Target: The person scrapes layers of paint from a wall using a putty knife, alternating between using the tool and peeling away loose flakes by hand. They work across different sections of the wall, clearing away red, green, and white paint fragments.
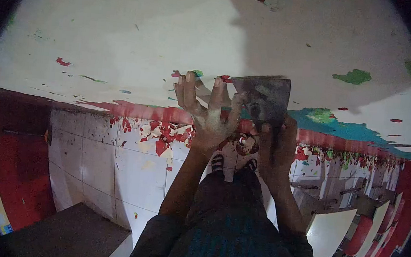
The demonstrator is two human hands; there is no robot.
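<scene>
My right hand point(282, 139) is closed around a scraper point(267, 98) with a wide, dark, worn blade. The blade's far edge lies right at the wall point(174, 34), which is mostly white with leftover paint patches. Just left of the blade, my left hand point(210, 117) has its fingers spread, their tips at the wall's surface near small red and green paint bits. One of its fingers comes close to the blade's left side.
Red and white paint flakes point(162, 134) litter the tiled floor point(102, 154) along the wall's foot. Green patches point(353, 76) and a teal band point(345, 127) mark the wall. A dark-topped table point(71, 234) stands lower left; red chairs point(359, 236) and white-topped desks point(330, 230) stand lower right.
</scene>
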